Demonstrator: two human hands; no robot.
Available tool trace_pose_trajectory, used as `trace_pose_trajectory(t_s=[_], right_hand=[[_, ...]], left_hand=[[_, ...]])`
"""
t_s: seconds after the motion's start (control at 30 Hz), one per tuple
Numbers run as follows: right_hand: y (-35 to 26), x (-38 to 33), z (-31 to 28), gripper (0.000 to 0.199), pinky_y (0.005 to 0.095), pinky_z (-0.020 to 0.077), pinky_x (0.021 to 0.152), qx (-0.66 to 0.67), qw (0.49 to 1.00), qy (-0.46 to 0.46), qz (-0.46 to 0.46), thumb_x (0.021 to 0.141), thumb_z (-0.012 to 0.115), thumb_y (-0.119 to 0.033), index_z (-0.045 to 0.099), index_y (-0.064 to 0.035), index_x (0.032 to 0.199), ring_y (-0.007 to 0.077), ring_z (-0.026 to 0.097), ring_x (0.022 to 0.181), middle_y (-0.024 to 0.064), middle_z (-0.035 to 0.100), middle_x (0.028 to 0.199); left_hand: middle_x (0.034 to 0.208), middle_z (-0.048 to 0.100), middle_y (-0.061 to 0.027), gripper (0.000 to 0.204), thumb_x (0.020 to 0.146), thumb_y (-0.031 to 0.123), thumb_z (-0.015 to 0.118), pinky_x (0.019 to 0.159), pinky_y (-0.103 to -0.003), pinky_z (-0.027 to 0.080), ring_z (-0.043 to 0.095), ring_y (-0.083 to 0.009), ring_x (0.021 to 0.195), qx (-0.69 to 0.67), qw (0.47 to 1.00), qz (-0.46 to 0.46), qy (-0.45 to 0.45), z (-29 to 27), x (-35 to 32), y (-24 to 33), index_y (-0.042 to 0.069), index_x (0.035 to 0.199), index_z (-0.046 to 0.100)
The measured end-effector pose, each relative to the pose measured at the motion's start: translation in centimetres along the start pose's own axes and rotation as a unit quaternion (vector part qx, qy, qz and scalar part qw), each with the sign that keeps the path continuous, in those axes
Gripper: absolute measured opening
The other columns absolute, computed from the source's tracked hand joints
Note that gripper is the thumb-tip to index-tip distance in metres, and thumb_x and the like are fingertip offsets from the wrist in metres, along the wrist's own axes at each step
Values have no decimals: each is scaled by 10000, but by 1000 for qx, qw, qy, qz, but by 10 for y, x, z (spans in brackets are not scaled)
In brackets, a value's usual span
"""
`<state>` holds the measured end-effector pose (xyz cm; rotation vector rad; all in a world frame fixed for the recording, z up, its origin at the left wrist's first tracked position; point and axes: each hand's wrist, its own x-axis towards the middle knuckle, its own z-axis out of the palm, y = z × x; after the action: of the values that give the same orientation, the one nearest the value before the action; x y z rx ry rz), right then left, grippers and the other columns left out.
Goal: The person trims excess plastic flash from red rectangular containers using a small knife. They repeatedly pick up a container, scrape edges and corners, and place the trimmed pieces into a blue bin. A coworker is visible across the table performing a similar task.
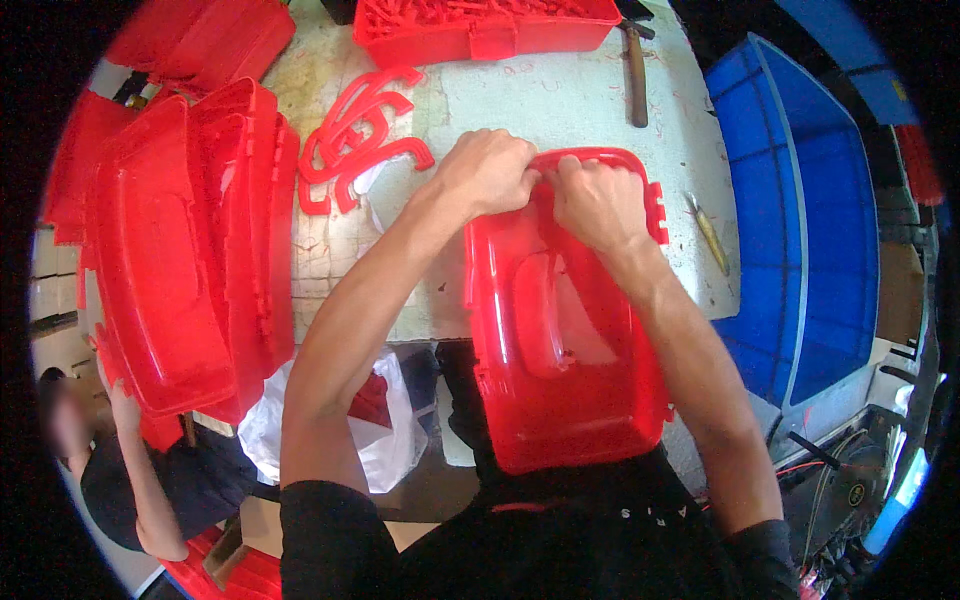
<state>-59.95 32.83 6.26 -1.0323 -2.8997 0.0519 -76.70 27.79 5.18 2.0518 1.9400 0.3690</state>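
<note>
Head view: left hand (pixel 487 172) and right hand (pixel 598 203) both clench the far rim of a red lid (pixel 560 330), which rests tilted between table (pixel 560 100) edge and lap. Loose red handles (pixel 360 135) lie just left. Farther left stands a stack of lids (pixel 190 250). At the far edge, a red bin (pixel 480 38) holds small red parts.

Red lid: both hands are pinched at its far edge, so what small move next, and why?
Probably keep the left hand and right hand pressing at the far rim of the red lid. Both grip there close together, and the lid's near end hangs off the table against the body, so letting go could tip it.
</note>
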Motion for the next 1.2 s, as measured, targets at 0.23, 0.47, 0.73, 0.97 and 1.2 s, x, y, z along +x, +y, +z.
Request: trace_pose_trajectory(t_s=[0.23,0.47,0.73,0.97,1.2], right_hand=[[9,4,-4,102,350,564,550,-129,981,11,-146,861,596,-125,679,-73,832,231,724,692,117,718,790],[10,26,-24,140,346,576,582,-246,917,-14,-315,867,598,-137,717,-74,828,210,731,717,111,730,791],[6,11,6,114,383,570,551,-54,997,-11,-55,849,570,-138,653,-61,858,263,729,681,154,723,800],[26,59,-45,333,412,574,562,-210,909,-105,-344,941,561,-324,701,-57,799,287,729,715,149,724,794],[55,261,-54,424,494,561,765,33,997,15,-65,887,635,-474,734,-62,870,363,706,854,182,721,859]], left_hand=[[802,675,-254,196,788,200,658,747,-529,531,660,-443,807,5,1000,9,-4,0,1,-3,30,873,704],[807,674,-261,203,783,198,635,750,-530,533,661,-448,810,-17,1000,-22,-1,1,3,-3,28,856,718],[796,680,-243,207,799,226,643,745,-529,536,668,-432,804,1,1000,0,-3,-1,5,-8,40,852,717],[796,682,-250,335,864,351,605,728,-545,542,674,-440,793,-20,1000,3,-10,-12,-8,0,31,916,693],[756,663,-280,452,937,471,570,704,-550,533,671,-457,763,-78,995,-69,-12,-16,-13,-13,33,918,679]])
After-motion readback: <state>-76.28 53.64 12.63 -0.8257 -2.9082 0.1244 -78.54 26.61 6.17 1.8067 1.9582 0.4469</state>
